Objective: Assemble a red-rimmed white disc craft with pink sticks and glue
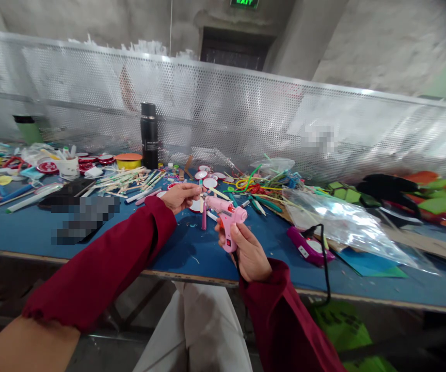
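My right hand (251,252) is wrapped round the handle of a pink hot glue gun (228,216), its nozzle pointing left and away from me. A dark cord hangs below the handle. Just left of the nozzle, my left hand (183,198) has its fingertips pinched together. Whatever they hold is too small and blurred to make out. A pinkish-purple stick (204,216) shows below the nozzle, close to the left fingertips. Behind both hands lie round white lids with red rims (209,183).
The blue table (184,248) carries craft sticks (136,181), markers, phones and a white cup (68,168) on the left. A black bottle (149,137) stands by the perforated metal screen (223,113). To the right are a purple power strip (310,247) and clear plastic (347,222).
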{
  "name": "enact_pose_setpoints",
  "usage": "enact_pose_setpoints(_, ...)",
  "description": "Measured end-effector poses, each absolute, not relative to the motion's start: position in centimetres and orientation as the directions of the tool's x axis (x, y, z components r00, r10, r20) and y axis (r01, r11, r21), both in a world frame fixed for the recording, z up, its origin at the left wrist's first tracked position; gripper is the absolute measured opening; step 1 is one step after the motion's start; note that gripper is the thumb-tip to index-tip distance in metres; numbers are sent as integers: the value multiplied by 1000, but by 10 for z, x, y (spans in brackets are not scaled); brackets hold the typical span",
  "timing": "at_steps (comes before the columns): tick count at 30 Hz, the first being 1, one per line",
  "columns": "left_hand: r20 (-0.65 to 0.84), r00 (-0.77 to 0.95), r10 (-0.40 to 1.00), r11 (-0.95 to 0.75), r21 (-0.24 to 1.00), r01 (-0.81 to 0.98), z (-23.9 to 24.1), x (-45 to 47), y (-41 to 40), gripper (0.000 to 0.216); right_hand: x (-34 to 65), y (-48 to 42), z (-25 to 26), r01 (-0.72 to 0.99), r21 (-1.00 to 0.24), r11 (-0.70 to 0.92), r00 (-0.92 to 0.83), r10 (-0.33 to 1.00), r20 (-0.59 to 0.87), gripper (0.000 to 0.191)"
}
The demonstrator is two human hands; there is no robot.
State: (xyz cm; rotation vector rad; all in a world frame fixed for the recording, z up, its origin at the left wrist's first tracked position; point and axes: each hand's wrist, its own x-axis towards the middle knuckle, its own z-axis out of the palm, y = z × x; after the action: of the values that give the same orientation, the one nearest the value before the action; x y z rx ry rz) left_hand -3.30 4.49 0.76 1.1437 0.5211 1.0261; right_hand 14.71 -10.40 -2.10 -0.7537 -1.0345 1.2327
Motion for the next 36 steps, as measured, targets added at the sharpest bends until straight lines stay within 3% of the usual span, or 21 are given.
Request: enact_pose_setpoints(36, 123, 448, 886, 98, 893, -439, 13, -34, 42, 28, 150, -102, -25, -417, -892, 176, 7, 982, 191, 30)
